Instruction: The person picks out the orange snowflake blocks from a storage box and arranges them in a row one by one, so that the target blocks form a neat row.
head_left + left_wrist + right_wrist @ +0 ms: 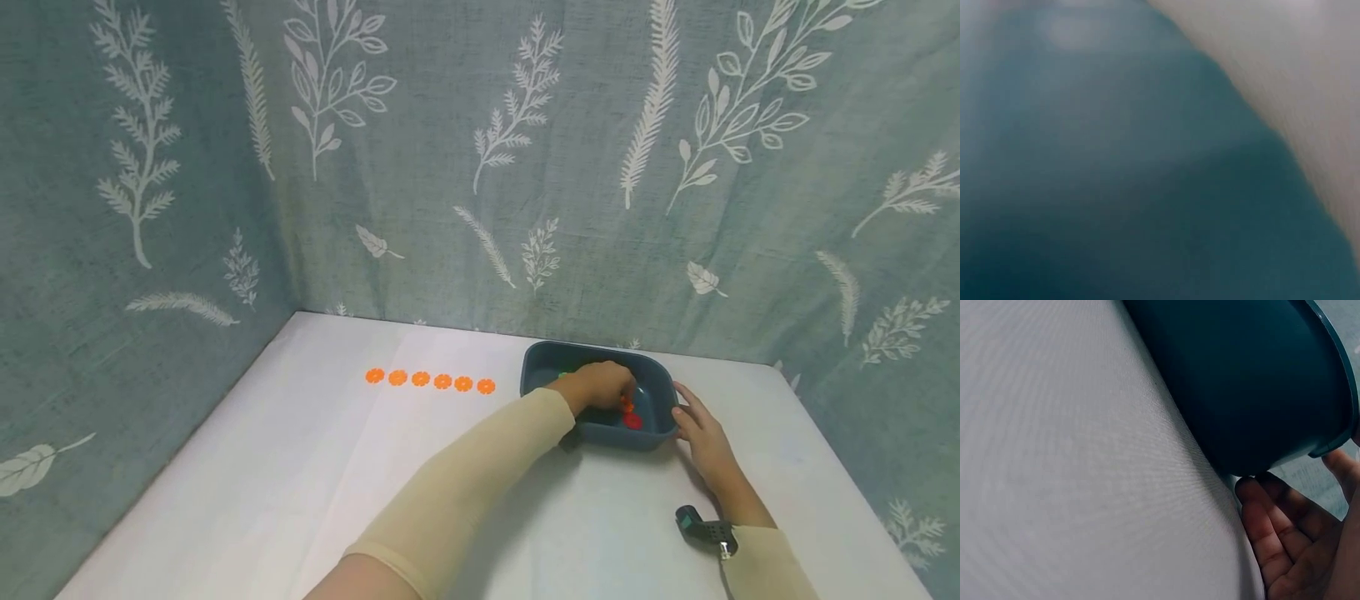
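A dark blue-grey tub (pixel 551 357) stands toward the back right of the white table. My left hand (pixel 600 383) reaches down inside it with curled fingers, pinching an orange flower-shaped piece (pixel 627 406) at the fingertips. Just under that lies a red piece (pixel 633 422) on the tub floor, and a bit of green (pixel 564 375) shows behind the hand. My right hand (pixel 705 437) rests its extended fingers and thumb against the tub's right end from outside. In the right wrist view, fingertips (pixel 1249 485) touch low on the wall. The left wrist view is blurred.
Several orange flower-shaped pieces (pixel 442 382) lie spaced in a row left of the tub. A patterned grey-green curtain (pixel 450 167) hangs behind the white table (pixel 247 475) and along both sides. A dark strap with a device (pixel 705 529) is on the right wrist.
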`<state>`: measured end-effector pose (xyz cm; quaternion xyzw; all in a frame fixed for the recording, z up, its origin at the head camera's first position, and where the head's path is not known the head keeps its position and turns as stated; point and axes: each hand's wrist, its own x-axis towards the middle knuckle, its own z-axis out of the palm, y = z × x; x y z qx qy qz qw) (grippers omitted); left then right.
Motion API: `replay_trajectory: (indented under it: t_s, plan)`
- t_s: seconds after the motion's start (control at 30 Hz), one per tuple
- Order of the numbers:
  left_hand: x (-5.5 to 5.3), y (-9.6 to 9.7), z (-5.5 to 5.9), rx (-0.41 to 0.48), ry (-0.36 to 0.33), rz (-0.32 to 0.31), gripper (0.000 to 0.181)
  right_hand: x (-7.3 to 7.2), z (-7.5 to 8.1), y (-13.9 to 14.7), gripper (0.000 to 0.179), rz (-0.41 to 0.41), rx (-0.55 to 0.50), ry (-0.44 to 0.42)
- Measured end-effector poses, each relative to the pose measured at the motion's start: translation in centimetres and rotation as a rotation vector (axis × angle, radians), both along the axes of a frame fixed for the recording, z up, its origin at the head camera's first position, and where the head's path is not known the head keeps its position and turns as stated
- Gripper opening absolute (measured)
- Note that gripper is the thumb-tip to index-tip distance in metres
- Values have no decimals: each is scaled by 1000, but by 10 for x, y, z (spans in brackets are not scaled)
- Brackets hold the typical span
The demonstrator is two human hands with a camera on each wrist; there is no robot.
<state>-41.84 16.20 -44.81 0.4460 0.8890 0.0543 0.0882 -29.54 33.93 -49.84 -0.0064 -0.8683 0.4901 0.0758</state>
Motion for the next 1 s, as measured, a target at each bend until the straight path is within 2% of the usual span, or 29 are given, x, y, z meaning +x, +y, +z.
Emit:
replay_trajectory:
  t_s: [0.2,0.33,0.57,0.73,0.8,0.9,1.0]
  plan:
    - [5,3,3,-26,-27,46,24,2,-2,1,62,-9,-5,2]
    - [3,-1,4,-3,-27,29,21,0,-3,1,63,-14,15,13]
    - [-2,-16,11,67,-118,-30,24,-2,0,1,66,-1,39,22]
    - [-5,-31,23,137,-178,-13,30,-2,0,0,66,-5,37,5]
    - [-7,-38,28,156,-176,-21,29,-2,1,-1,67,-11,37,3]
    - [-10,-47,35,160,-139,-55,25,-2,2,0,66,-16,45,2]
    - [-13,-56,39,183,-140,-63,26,-1,2,1,66,-16,53,-1]
